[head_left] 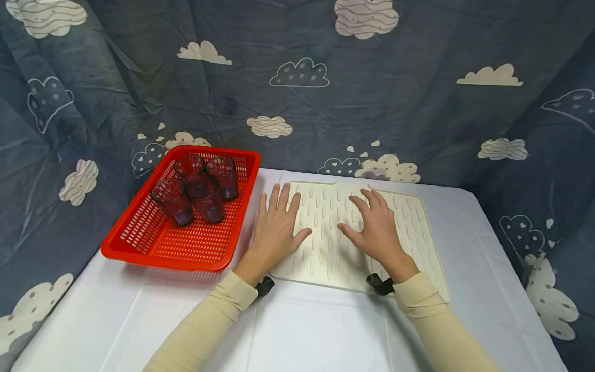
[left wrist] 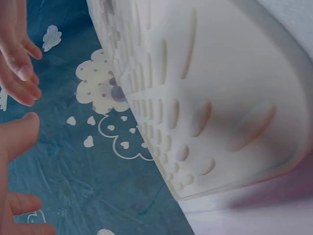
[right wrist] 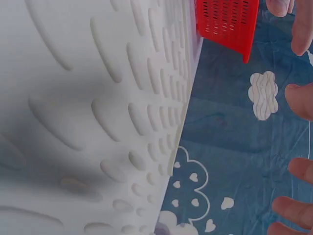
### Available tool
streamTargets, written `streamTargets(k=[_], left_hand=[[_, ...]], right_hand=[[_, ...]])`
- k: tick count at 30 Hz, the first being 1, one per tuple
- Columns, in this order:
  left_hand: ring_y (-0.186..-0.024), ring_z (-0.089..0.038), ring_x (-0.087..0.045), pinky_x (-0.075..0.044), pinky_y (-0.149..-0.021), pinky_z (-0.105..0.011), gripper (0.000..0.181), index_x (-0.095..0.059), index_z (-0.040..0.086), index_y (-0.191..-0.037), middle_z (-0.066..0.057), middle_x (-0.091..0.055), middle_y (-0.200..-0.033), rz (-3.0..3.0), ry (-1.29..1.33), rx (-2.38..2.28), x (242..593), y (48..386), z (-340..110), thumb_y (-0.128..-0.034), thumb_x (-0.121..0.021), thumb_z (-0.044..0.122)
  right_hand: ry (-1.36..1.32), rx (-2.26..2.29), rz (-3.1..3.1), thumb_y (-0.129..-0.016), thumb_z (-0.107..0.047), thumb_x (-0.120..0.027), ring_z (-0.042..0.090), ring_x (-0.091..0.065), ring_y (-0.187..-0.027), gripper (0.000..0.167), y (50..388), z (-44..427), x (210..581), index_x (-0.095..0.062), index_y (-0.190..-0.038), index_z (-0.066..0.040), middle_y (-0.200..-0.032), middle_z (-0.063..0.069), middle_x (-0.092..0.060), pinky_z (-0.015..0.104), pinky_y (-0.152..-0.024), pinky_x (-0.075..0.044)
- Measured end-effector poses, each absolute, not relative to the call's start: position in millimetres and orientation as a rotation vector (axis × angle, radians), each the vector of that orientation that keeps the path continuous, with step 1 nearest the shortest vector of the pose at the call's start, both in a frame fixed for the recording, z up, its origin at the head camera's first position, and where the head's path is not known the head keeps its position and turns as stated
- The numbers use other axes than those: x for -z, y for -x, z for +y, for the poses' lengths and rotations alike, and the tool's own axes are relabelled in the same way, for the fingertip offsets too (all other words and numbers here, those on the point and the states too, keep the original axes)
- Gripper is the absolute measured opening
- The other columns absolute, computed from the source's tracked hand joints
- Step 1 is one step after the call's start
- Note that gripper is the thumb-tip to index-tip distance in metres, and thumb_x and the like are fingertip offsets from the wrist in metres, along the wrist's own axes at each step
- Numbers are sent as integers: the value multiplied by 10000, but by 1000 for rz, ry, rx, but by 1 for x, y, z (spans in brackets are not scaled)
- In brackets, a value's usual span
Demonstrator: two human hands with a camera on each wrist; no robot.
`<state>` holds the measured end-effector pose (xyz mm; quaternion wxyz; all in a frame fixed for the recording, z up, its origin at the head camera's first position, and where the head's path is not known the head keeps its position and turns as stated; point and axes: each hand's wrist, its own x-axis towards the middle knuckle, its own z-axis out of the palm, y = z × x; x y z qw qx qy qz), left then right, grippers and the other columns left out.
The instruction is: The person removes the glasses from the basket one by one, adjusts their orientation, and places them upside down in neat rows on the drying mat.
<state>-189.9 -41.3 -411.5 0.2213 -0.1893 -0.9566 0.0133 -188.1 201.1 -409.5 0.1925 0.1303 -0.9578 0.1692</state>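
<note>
On the white cloth-covered worktop (head_left: 321,336), we saw a cream rectangular mat (head_left: 325,248) with rows of slender raised ovals, lying flat toward the far edge, right of the middle. Over its left side we found the person's left hand (head_left: 276,225), palm down, its fingers straight and apart and the thumb standing out toward the right. Over the mat's middle we saw the right hand (head_left: 376,225), its fingers parted and slightly bent, the thumb pointing left. We saw the two hands well apart from each other, and in both wrist views we noticed fingers in the air, clear of the mat.

We saw a red perforated rectangular basket (head_left: 167,263) at the worktop's far left corner, set at a slant beside the mat but apart from it. In the basket's far half we counted four dark purple see-through tumblers (head_left: 206,199), grouped close together with their mouths upward. We noted pale yellow sleeves (head_left: 200,325) on both arms and a small black device (head_left: 381,285) at each wrist. Behind the worktop's far edge we saw a dark blue-grey cloth (head_left: 297,103) printed with pale clouds.
</note>
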Motion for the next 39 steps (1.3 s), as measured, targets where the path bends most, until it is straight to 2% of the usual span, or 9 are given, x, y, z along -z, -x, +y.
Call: streamTargets(k=[7, 13, 21, 29, 39], left_hand=[[-1430, -378, -374, -323, -1153, -588, 726, -502, 99, -1410, -171, -448, -1510, -2637, 597, 26, 394, 177, -49, -851, -687, 523], [-1386, -383, -438, -383, -1120, -546, 608, -596, 91, -1333, -172, -528, -1448, -2632, 655, 108, 367, 157, -71, -849, -726, 435], [-1357, -396, -463, -408, -1103, -567, 582, -615, 52, -1299, -184, -559, -1406, -2627, 626, 264, 327, 141, -127, -825, -775, 348], [-1300, -428, -475, -431, -1035, -636, 536, -613, 21, -1292, -225, -558, -1383, -2732, 483, 253, 292, 152, -190, -839, -749, 273], [-1290, -499, -432, -374, -1032, -706, 623, -513, -2, -1388, -301, -490, -1413, -3004, 259, 248, 272, 178, -240, -890, -693, 326]], right_hand=[[-360, -706, -2687, -810, -289, -795, 460, -351, -1409, 648, 184, 202, 406, -547, -1357, -43, -1499, 243, -423, 675, -1099, -310], [-310, -911, -2703, -858, -222, -752, 451, -354, -1412, 596, 179, 206, 401, -526, -1376, -33, -1512, 240, -411, 645, -1128, -292], [-199, -1080, -2776, -908, -176, -702, 414, -364, -1425, 592, 173, 218, 399, -464, -1432, -39, -1548, 219, -367, 615, -1064, -414], [-178, -1128, -2769, -910, -177, -694, 441, -383, -1403, 590, 171, 225, 399, -458, -1432, -35, -1545, 224, -365, 621, -1064, -415], [-160, -1208, -2779, -928, -176, -679, 447, -391, -1393, 587, 167, 233, 395, -439, -1448, -49, -1549, 226, -354, 619, -1062, -415]])
